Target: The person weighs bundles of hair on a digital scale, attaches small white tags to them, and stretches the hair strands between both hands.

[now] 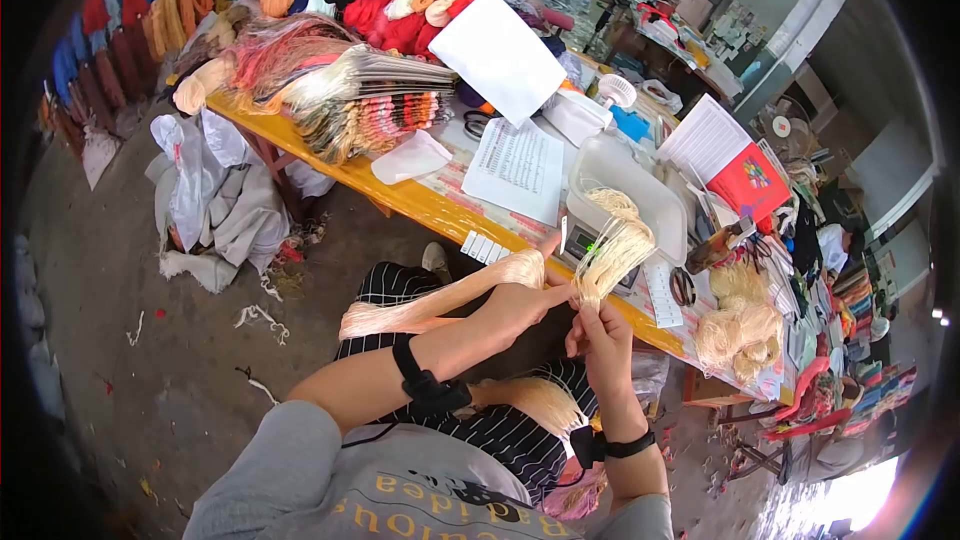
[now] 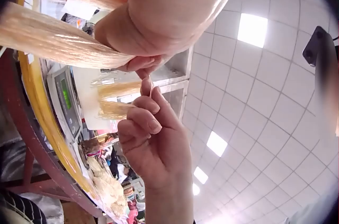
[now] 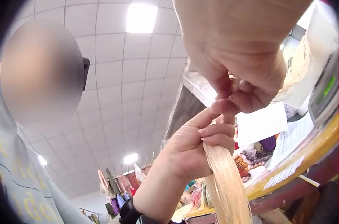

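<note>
A glossy peach yarn skein (image 1: 440,295) hangs in a long loop from my left hand (image 1: 520,310); its fingers grip the skein, as the right wrist view also shows the skein (image 3: 228,181) below that hand (image 3: 190,150). My right hand (image 1: 603,335) meets the left fingertips, and in the left wrist view its thumb and forefinger pinch yarn there. A pale cream hank (image 1: 620,245) runs from the right fingertips up over the scale to a clear plastic bin (image 1: 672,208). The pinched strand itself is mostly hidden by fingers.
A scale (image 2: 66,97) with a green display sits at the yellow table edge (image 1: 400,202). Printed sheets (image 1: 515,165), scissors (image 1: 682,287) and a cream yarn pile (image 1: 740,325) lie around. Coloured yarn bundles (image 1: 370,100) heap at the back left. Another cream skein (image 1: 545,405) rests on the lap.
</note>
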Action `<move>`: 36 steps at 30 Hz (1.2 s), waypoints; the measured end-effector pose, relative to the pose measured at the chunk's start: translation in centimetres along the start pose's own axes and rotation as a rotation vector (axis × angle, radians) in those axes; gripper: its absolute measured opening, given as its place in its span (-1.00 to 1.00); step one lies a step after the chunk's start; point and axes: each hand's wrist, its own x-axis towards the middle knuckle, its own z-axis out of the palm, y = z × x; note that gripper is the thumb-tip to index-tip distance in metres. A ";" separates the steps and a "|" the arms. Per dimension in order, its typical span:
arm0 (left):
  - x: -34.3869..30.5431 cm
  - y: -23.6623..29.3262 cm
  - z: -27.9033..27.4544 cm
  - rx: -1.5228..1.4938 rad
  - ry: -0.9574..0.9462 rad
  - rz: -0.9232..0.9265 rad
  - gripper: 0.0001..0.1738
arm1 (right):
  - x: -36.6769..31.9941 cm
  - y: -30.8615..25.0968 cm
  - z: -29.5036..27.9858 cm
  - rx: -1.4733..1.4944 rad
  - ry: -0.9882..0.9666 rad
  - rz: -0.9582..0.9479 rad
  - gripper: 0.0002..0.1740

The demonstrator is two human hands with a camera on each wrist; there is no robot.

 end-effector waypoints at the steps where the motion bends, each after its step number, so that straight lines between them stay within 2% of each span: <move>1: 0.0 -0.1 0.0 -0.007 0.021 0.003 -0.13 | 0.0 0.0 0.0 0.009 0.014 -0.005 -0.76; 6: -0.4 -0.1 0.1 -0.037 0.060 -0.030 -0.15 | -0.1 -0.4 0.4 -0.004 0.052 -0.018 -0.77; 8: -0.4 -0.2 -0.1 -0.090 0.021 -0.118 -0.13 | -0.4 -1.0 0.8 -0.057 0.033 -0.010 -0.76; 11: -0.4 -0.9 0.5 -0.063 -0.022 -0.067 -0.13 | -0.3 -0.7 0.6 -0.168 -0.001 -0.025 -0.74; 18: -0.2 -1.5 0.2 -0.047 0.018 0.027 -0.15 | -0.4 -0.9 1.1 -0.184 0.028 -0.048 -0.75; 20: -0.3 -1.5 -0.1 -0.034 0.064 0.018 -0.15 | -0.1 -1.1 1.6 -0.073 0.177 -0.066 -0.74; 22: -0.3 -0.9 -0.6 -0.025 0.091 0.104 -0.19 | 1.8 -2.3 -0.6 0.013 0.133 -0.008 -0.74; 23: -0.3 -0.5 -0.9 -0.014 0.119 0.184 -0.23 | 3.8 -2.3 -2.8 0.098 0.197 -0.132 -0.76; 24: -0.6 -0.1 -1.7 -0.019 0.122 0.194 -0.23 | 5.8 -3.8 -5.7 0.261 0.113 -0.109 -0.81; 25: -1.3 0.4 -3.1 -0.154 0.188 0.218 -0.27 | 9.1 -4.4 -9.8 0.298 0.046 -0.161 -0.82; 26: -2.0 1.1 -4.6 -0.287 0.249 0.241 -0.31 | 12.3 -5.4 -12.3 0.450 0.121 -0.193 -0.81; 27: -3.1 2.8 -6.0 -0.345 0.341 0.266 -0.36 | 14.7 -6.6 -14.9 0.450 0.141 -0.239 -0.79; 28: -4.3 4.7 -7.9 -0.403 0.433 0.291 -0.40 | 16.8 -7.8 -18.4 0.386 0.153 -0.175 -0.79; 30: -6.5 7.0 -15.7 -0.370 0.485 0.344 -0.47 | 20.6 -9.0 -24.3 0.075 0.036 -0.281 -0.72; 31: -8.8 7.9 -21.2 -0.357 0.534 0.369 -0.45 | 21.6 -9.8 -25.6 0.070 0.155 -0.306 -0.73; 32: -10.6 8.3 -27.1 -0.312 0.766 0.390 -0.38 | 22.5 -10.1 -25.8 0.067 0.274 -0.329 -0.75; 33: -14.0 10.6 -27.6 -0.309 0.831 0.595 -0.31 | 22.6 -10.8 -24.6 0.078 0.261 -0.332 -0.75; 36: -22.3 13.7 -35.4 -0.154 1.091 0.745 -0.22 | 20.4 -12.2 -19.5 -0.012 0.355 -0.373 -0.78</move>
